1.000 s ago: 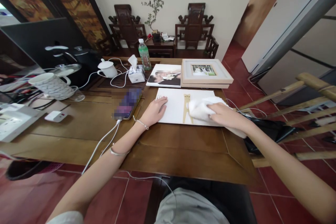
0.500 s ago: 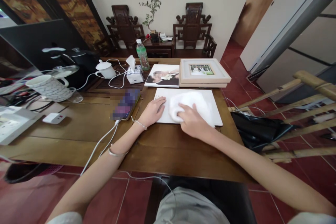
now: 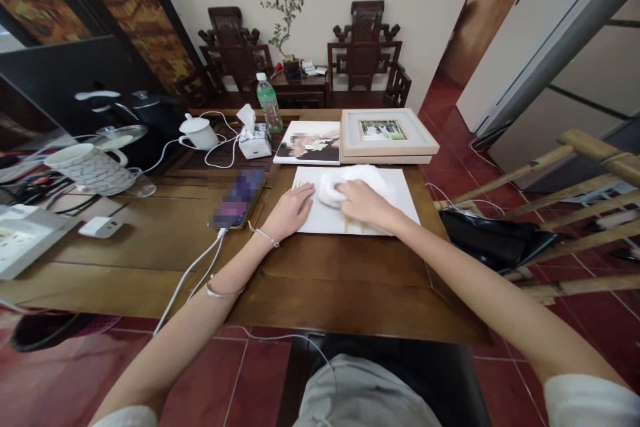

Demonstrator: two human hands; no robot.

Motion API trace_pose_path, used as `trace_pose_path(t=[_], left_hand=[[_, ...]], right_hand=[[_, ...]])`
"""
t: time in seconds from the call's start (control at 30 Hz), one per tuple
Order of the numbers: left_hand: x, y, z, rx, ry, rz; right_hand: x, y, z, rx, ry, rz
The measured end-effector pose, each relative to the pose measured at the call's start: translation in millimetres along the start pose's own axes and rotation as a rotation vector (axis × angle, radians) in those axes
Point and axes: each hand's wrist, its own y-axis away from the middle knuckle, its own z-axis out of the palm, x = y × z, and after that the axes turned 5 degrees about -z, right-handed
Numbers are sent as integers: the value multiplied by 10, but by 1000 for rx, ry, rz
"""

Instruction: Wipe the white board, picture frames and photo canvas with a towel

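Note:
A flat white panel (image 3: 320, 219) with a little gold marking lies on the wooden table in front of me. On its left edge rests my left hand (image 3: 291, 211), fingers stretched out and nothing in it. My right hand (image 3: 361, 201) presses a fluffy white cloth (image 3: 373, 177) onto the panel, fingers curled into it. The cloth covers much of the panel's upper middle. Just behind lie a photo panel (image 3: 320, 153) and stacked wooden picture frames (image 3: 420, 140) with a small photo in the top one.
Left of my hands, a phone (image 3: 239, 197) lies with a white cable attached. Farther back stand a tissue box (image 3: 255, 143), a green-labelled bottle (image 3: 269, 107), a lidded white cup (image 3: 197, 133) and a patterned mug (image 3: 93, 170). A bamboo chair (image 3: 540, 173) is at the right.
My right hand has moved the cloth away from me across the panel, uncovering gold marks near its front edge. The left hand stays in place.

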Motion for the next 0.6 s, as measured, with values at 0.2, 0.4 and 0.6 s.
trace_pose_path(t=[0.2, 0.4, 0.6], left_hand=[[-8, 3, -12, 7, 24, 2], [-6, 1, -1, 3, 15, 6], [9, -1, 1, 13, 0, 12]], right_hand=[[88, -319, -11, 68, 9, 117], [-305, 204, 120, -14, -15, 87], [-547, 769, 164, -78, -40, -90]])
